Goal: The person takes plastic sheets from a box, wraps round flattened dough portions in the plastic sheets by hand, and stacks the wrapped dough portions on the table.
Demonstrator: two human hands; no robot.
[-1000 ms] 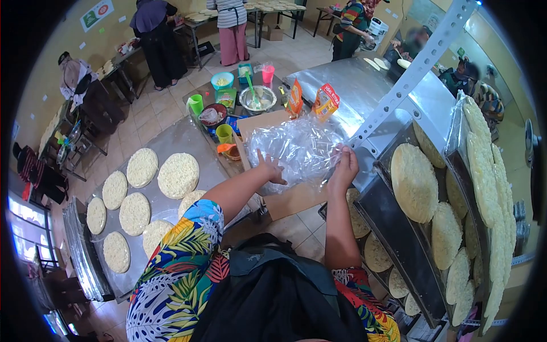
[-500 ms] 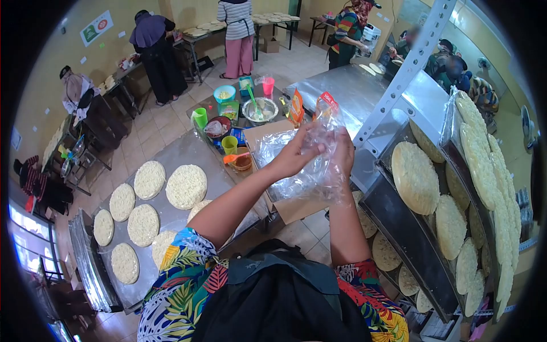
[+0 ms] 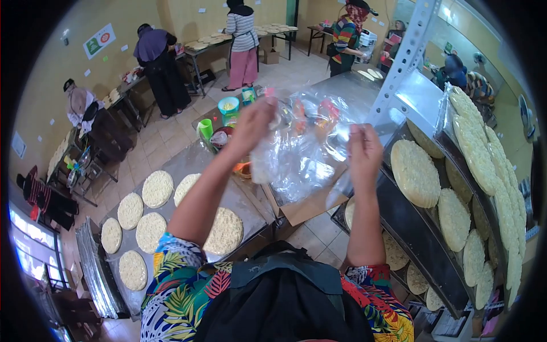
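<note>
Right hand (image 3: 364, 149): raised, thumb and fingers pinched on the right edge of the clear plastic (image 3: 302, 165).
Left hand (image 3: 256, 125): raised, curled over the plastic's upper left edge; blurred, so finger placement hard to tell.
Clear plastic: one spread, wrinkled mass between both hands, above the cardboard box (image 3: 312, 211); number of layers, cannot tell.
Room on the right: tight, right forearm just beside the rack's dark tray (image 3: 419, 251) in this view; contact, cannot tell.
Room below: narrow strip of tiled floor (image 3: 319, 239) between box and rack.
Left table (image 3: 188, 162): forearm crossing above, right edge near the box flap.
Round breads (image 3: 151, 232): seven showing on that table, some cut off by the arm.
Rack breads (image 3: 416, 174): many, overlapping, past counting.
Beyond the plastic: one green cup (image 3: 205, 128), one blue bowl (image 3: 229, 107).
Open floor (image 3: 151, 145): broad, past the left table's far edge.
Co-workers (image 3: 242, 48): four along the left and back tables, more at right, partly behind one perforated post (image 3: 404, 62).
</note>
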